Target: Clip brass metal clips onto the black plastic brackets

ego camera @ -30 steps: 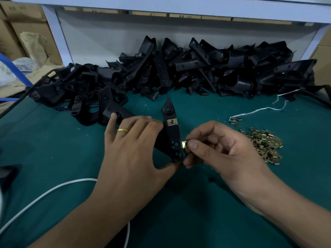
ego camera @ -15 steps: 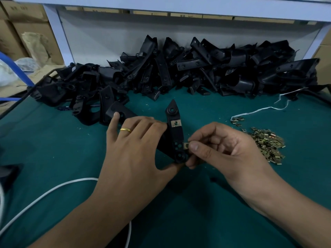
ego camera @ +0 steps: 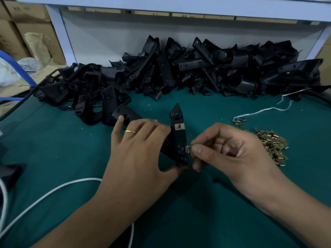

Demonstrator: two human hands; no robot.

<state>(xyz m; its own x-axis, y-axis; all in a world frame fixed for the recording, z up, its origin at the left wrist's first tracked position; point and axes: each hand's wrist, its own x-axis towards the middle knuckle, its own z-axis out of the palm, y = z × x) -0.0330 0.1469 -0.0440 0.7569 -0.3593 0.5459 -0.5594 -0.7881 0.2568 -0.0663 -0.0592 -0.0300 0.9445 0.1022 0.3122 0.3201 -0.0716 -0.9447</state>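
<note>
While my left hand (ego camera: 138,151) grips the bracket (ego camera: 179,138) upright over the table (ego camera: 53,149) so its edge faces right, my right hand (ego camera: 227,151) pinches a brass clip (ego camera: 188,149) against that edge, below the fitted clip (ego camera: 179,126).

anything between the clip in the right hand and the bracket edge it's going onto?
Nothing visible. The right hand pinches the clip right at the bracket's edge; the left hand grips the bracket from the opposite side.
</note>
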